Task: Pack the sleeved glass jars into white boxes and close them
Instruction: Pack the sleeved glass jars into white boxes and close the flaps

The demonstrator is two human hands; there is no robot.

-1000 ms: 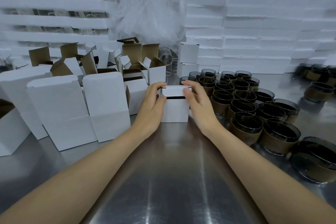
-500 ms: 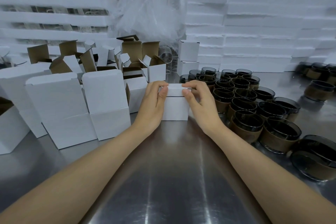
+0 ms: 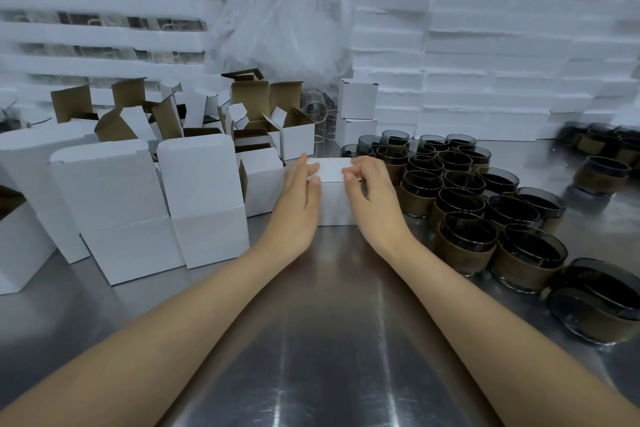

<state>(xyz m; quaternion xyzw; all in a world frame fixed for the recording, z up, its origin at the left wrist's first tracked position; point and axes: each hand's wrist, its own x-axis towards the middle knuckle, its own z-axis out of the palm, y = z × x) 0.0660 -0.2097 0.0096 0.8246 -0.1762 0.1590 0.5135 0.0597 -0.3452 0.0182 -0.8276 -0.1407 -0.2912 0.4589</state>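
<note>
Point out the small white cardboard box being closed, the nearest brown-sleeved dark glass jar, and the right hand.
Small white cardboard box (image 3: 331, 168), head view, closed top flap.
Nearest brown-sleeved dark glass jar (image 3: 602, 324), head view, brown sleeve.
Right hand (image 3: 375, 199), head view, back of hand.

Head view, sole camera: worn on the person's head, wide-angle, facing forward and down across the steel table (image 3: 329, 340). Close range; both forearms run in from the bottom corners. Foam stacks (image 3: 485, 55) close off the far edge. Edges curve with lens distortion. No second view shares the scene.
</note>
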